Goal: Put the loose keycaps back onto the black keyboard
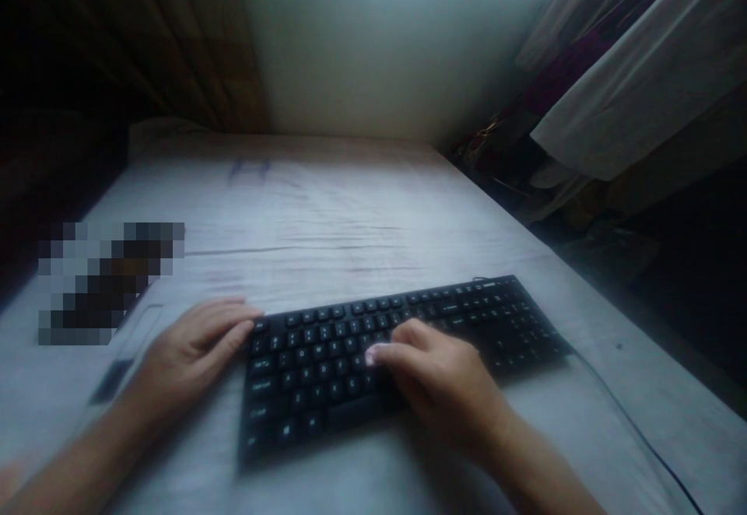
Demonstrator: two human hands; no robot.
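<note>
A black computer keyboard (pixel 350 375) lies at a slant on a pale cloth-covered surface. At its upper left corner rests my left hand (pixel 195 348), fingers stretched out and fingertips touching the edge. My right hand (pixel 447 379) is closed over the middle keys. Between its thumb and curled fingers pokes out a small whitish wad (pixel 377 355), perhaps cotton or tissue, pressed against or just above the keys. The rest of the wad is hidden in the fingers.
The keyboard's cable (pixel 633 425) runs off to the lower right. A blurred-out, pixelated patch (pixel 110 285) covers something at the left. Cloths (pixel 636 87) hang at the right beyond the surface's edge, and a pale wall (pixel 373 48) stands behind.
</note>
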